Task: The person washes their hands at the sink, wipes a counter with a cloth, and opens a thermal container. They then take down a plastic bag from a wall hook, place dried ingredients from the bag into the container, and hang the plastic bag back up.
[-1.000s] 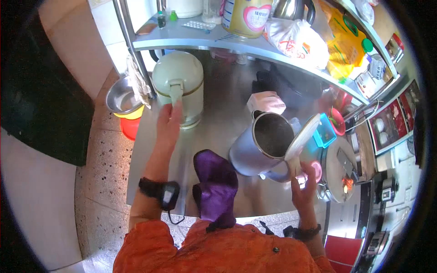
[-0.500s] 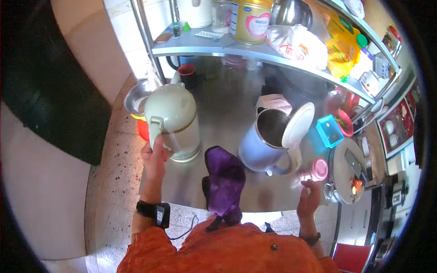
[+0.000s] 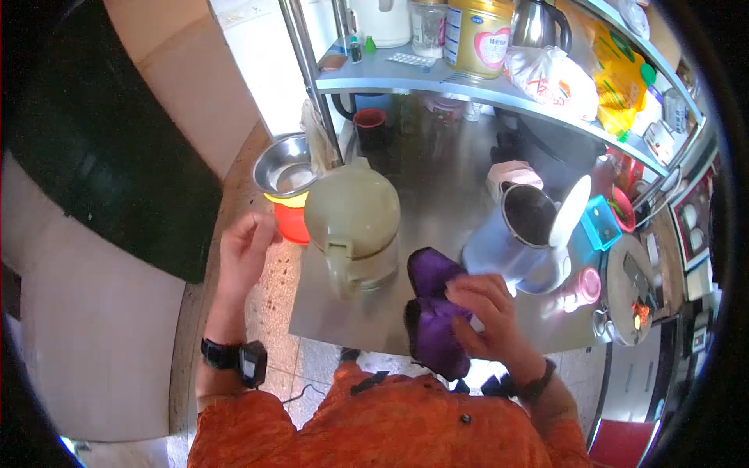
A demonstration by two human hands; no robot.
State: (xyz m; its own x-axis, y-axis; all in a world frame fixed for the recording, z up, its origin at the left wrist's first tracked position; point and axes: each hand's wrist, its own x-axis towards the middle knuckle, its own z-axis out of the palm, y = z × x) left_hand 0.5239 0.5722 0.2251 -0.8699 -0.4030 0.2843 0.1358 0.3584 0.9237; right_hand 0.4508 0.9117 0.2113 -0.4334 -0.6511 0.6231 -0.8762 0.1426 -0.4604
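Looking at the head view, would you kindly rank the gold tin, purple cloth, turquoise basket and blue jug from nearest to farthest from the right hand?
From the right hand:
1. Purple cloth: directly at the fingers.
2. Blue jug: just beyond the hand.
3. Turquoise basket: farther right, past the jug.
4. Gold tin: up on the shelf.

Head-worn view, forward and down.
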